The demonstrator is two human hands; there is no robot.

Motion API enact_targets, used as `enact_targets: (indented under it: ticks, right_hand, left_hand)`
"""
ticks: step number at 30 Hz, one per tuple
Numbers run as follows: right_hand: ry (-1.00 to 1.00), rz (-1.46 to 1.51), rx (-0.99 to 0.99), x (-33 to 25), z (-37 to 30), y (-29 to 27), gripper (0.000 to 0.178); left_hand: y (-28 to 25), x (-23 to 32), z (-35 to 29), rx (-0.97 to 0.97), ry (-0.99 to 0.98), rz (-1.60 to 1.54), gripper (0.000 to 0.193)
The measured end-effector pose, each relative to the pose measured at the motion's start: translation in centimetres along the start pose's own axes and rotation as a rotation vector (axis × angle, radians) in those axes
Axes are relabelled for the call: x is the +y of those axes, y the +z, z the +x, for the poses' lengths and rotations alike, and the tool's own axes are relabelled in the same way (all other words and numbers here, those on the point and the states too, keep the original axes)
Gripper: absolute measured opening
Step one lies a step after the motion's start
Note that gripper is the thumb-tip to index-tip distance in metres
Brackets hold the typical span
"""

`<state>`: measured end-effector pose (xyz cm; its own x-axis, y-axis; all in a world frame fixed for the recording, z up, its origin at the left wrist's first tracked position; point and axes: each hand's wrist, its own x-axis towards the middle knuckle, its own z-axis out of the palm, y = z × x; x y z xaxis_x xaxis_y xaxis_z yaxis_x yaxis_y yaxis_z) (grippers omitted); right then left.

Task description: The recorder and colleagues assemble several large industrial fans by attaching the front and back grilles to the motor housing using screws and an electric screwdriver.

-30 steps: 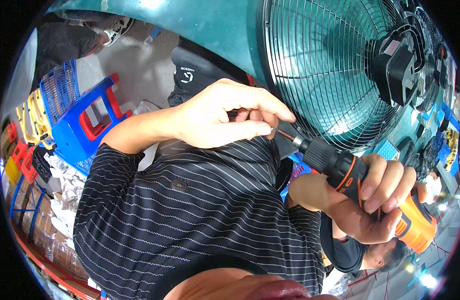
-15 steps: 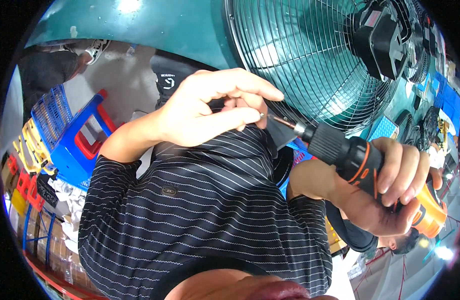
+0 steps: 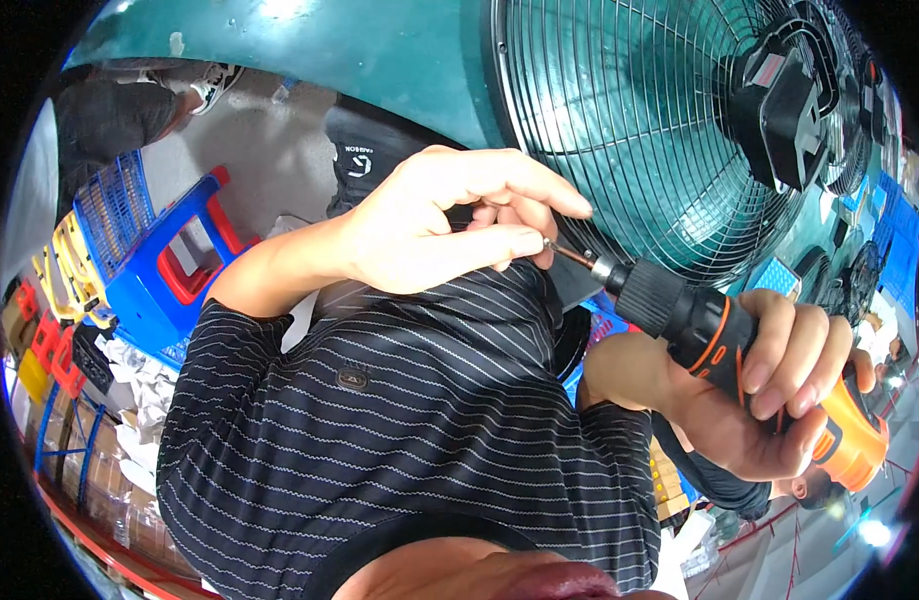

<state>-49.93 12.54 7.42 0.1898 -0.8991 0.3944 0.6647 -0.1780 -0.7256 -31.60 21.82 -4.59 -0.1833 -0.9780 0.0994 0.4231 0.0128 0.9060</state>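
Currently, left hand (image 3: 410, 235) is pinching a small metal piece (image 3: 547, 243), likely a screw, at two o'clock, other fingers curling loosely; right hand (image 3: 740, 440) is gripping a cordless drill (image 3: 715, 335) toward four, bit (image 3: 577, 257) apparently meeting the piece, seemingly undriven. Fingertips are partly hiding contact. Fan guard (image 3: 620, 150) is standing beyond, one-to-two; blue plastic stool (image 3: 140, 290) sitting at nine.
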Motion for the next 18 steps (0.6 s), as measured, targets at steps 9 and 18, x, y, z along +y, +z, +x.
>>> enact_targets:
  ticks: [9, 18]
  right_hand:
    - [0.056, 0.039, -0.136, 1.7, 1.0, 1.5, 0.042]
    - [0.005, -0.111, -0.178, 4.1, 2.7, 5.0, 0.037]
  left_hand:
    - [-1.7, 1.1, -0.4, -0.061, -0.178, -0.126, 0.031]
    - [-5.0, 2.4, 1.2, 0.297, 0.291, 0.702, 0.041]
